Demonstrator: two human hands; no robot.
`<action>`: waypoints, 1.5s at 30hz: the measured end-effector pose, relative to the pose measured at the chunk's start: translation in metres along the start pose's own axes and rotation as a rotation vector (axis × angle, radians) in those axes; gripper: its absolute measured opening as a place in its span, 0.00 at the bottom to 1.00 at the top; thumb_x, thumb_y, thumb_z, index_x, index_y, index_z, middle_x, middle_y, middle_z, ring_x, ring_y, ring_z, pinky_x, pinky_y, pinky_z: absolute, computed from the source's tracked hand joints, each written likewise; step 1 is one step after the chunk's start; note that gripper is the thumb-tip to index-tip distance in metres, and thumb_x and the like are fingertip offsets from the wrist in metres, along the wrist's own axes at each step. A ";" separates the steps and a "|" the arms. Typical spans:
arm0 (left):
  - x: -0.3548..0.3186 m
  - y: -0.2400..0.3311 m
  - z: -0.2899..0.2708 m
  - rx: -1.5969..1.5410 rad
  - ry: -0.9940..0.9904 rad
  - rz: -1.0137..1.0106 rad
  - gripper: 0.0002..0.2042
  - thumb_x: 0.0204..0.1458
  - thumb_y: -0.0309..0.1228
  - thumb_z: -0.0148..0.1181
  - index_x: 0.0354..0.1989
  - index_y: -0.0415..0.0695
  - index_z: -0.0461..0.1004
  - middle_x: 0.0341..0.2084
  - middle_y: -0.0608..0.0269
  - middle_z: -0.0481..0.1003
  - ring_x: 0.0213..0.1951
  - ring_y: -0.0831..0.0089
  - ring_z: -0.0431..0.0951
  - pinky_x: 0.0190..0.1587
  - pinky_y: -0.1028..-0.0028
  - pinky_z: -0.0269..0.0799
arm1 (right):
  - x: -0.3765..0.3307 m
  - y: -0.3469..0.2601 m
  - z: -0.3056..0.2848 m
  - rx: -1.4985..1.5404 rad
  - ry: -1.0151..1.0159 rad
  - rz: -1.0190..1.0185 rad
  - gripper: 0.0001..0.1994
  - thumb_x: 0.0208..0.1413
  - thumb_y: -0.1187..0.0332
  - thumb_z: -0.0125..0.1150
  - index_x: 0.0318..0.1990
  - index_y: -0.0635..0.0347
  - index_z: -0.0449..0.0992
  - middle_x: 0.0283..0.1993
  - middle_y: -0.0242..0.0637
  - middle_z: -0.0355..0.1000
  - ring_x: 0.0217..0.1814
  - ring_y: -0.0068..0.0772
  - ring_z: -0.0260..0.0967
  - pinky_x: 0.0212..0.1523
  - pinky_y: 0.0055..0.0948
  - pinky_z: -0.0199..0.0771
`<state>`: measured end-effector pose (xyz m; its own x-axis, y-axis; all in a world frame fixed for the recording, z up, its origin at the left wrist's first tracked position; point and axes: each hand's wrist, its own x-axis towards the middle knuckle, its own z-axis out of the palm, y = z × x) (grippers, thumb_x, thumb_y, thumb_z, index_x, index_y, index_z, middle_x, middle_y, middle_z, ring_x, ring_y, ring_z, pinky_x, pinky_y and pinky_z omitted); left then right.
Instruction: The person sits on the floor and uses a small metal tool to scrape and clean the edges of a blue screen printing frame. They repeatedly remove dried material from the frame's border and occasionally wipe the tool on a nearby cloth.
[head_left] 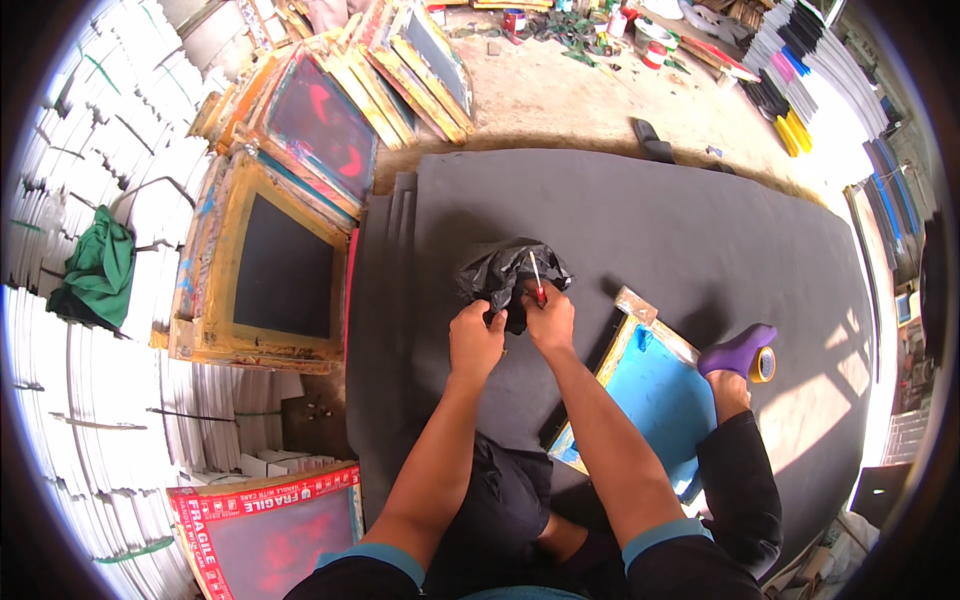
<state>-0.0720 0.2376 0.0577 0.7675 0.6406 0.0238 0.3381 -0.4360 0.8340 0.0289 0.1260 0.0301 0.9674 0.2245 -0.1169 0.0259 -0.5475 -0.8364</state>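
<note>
A crumpled black plastic bag (490,268) is between my hands, over the dark grey sheet I sit on. My left hand (477,342) is closed on the bag's near left edge. In my right hand (549,322) is a slim screwdriver (541,294) with a red handle, its pale shaft pointing up and away from me. That hand also touches the bag's right side; whether its fingers grip the plastic is hard to see. The bag's contents are hidden. Right of my right forearm lies a wood-framed printing screen (655,385) with blue mesh.
My purple-socked foot (735,350) rests by the screen, beside a yellow tape roll (763,365). More framed screens (285,265) lean along the left, near stacked white sheets (95,390) and a green cloth (103,262). A dark slipper (652,140) lies beyond the grey sheet (640,220).
</note>
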 end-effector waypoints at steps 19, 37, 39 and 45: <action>0.007 -0.014 -0.018 -0.152 0.086 -0.119 0.11 0.56 0.30 0.71 0.41 0.35 0.80 0.31 0.47 0.82 0.31 0.53 0.83 0.37 0.60 0.76 | -0.075 0.059 -0.011 -0.603 0.293 -0.065 0.18 0.59 0.64 0.69 0.54 0.57 0.74 0.52 0.48 0.73 0.52 0.54 0.73 0.48 0.52 0.75; 0.007 -0.014 -0.016 -0.142 0.023 -0.128 0.12 0.56 0.30 0.70 0.42 0.34 0.81 0.33 0.46 0.83 0.33 0.52 0.85 0.39 0.60 0.77 | -0.083 0.090 0.027 -0.556 0.286 -0.229 0.06 0.67 0.63 0.60 0.41 0.53 0.73 0.42 0.39 0.74 0.45 0.47 0.76 0.43 0.48 0.78; 0.007 -0.012 -0.016 -0.161 0.025 -0.130 0.11 0.56 0.30 0.70 0.42 0.34 0.81 0.33 0.46 0.83 0.33 0.53 0.85 0.39 0.60 0.76 | -0.078 0.091 0.020 -0.559 0.295 -0.121 0.07 0.67 0.61 0.59 0.42 0.53 0.73 0.43 0.39 0.74 0.45 0.47 0.77 0.43 0.48 0.80; 0.007 -0.014 -0.019 -0.227 0.024 -0.183 0.11 0.59 0.29 0.69 0.43 0.32 0.80 0.30 0.51 0.83 0.30 0.63 0.85 0.36 0.66 0.77 | -0.072 0.089 0.025 -0.784 0.265 -0.121 0.08 0.67 0.60 0.59 0.42 0.52 0.72 0.44 0.36 0.74 0.47 0.43 0.77 0.44 0.46 0.84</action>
<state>-0.0818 0.2599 0.0571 0.6911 0.7114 -0.1274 0.3369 -0.1612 0.9276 -0.0450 0.0807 -0.0492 0.9713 0.1744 0.1617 0.2064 -0.9560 -0.2086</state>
